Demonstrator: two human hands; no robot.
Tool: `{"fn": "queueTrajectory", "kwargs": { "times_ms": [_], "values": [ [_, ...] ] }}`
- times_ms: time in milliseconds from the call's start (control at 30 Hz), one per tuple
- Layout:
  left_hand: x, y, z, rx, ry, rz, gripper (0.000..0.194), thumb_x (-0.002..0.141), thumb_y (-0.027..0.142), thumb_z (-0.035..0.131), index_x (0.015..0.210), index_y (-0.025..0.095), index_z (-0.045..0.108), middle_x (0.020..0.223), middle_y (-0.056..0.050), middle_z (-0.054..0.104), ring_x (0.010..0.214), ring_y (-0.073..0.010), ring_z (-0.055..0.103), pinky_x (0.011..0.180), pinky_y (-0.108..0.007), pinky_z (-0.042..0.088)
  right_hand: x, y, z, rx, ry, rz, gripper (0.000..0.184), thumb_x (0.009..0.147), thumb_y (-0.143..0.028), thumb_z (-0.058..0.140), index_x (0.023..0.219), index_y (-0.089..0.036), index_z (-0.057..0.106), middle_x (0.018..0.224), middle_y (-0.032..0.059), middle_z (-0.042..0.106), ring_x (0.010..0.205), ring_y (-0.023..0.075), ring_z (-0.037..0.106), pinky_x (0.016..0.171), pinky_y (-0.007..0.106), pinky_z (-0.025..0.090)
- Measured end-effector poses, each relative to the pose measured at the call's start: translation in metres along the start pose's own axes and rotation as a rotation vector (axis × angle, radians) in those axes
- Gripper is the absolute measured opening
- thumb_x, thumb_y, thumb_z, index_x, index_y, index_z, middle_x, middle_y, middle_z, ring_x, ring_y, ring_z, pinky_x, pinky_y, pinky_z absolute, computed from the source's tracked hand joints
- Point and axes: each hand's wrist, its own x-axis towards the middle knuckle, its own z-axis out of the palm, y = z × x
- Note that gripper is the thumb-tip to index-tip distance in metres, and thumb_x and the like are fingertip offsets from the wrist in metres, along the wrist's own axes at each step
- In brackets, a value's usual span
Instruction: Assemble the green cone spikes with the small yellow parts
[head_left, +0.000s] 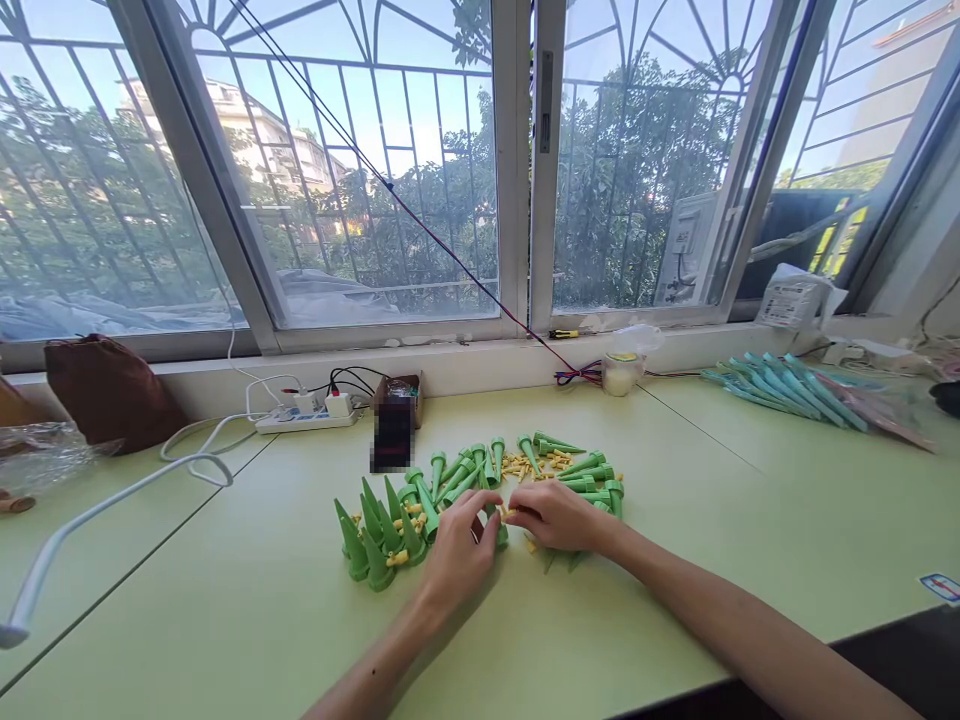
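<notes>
My left hand (pixel 459 552) curls around a green cone-shaped spike, mostly hidden by the fingers. Close beside it, my right hand (pixel 559 514) pinches a small yellow piece (pixel 505 513) between thumb and fingertips, at the spike held on the left. To the left of my hands, several green spikes (pixel 379 560) stand points up, with yellow pieces (pixel 397 557) among them. More green spikes (pixel 592 465) lie or lean in an arc behind and right of my hands. Loose yellow pieces (pixel 516 465) are heaped inside that arc. A few green tips poke out under my right wrist.
On the pale green table (pixel 750 540) stand a power strip (pixel 307 422), a small box (pixel 410 395) and a jar (pixel 619 375) at the back. A brown bag (pixel 112 395) sits left, near a white bent rod (pixel 90 525). Blue-green packets (pixel 784 390) lie back right.
</notes>
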Motion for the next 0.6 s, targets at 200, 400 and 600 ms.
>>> {"fn": "queueTrajectory", "kwargs": {
  "times_ms": [200, 400, 600],
  "values": [
    [0.0001, 0.0012, 0.0005, 0.001, 0.01, 0.011, 0.022, 0.091, 0.028, 0.049, 0.097, 0.02, 0.068, 0.085, -0.002, 0.064, 0.055, -0.0117, 0.057, 0.055, -0.026, 0.045, -0.0001, 0.0044, 0.0034, -0.028, -0.029, -0.029, 0.036, 0.101, -0.03, 0.05, 0.068, -0.018, 0.05, 0.062, -0.0006, 0.054, 0.058, 0.0125, 0.043, 0.058, 0.025, 0.027],
    [0.0004, 0.0011, 0.0007, -0.011, 0.016, 0.019, 0.021, 0.091, 0.029, 0.05, 0.096, 0.02, 0.069, 0.083, -0.002, 0.065, 0.054, -0.0115, 0.057, 0.054, -0.025, 0.044, 0.0, 0.0043, 0.0032, -0.021, -0.031, -0.026, 0.04, 0.103, -0.031, 0.046, 0.065, -0.018, 0.047, 0.059, -0.0016, 0.05, 0.055, 0.0116, 0.037, 0.056, 0.025, 0.023],
    [0.0004, 0.0006, -0.0002, 0.001, 0.011, 0.024, 0.023, 0.091, 0.03, 0.049, 0.097, 0.02, 0.069, 0.084, -0.003, 0.066, 0.055, -0.0119, 0.058, 0.054, -0.026, 0.045, 0.0008, 0.0032, 0.002, -0.039, -0.037, -0.004, 0.046, 0.104, -0.037, 0.043, 0.064, -0.017, 0.049, 0.058, -0.0011, 0.051, 0.055, 0.0116, 0.039, 0.056, 0.025, 0.023]
  ]
}}
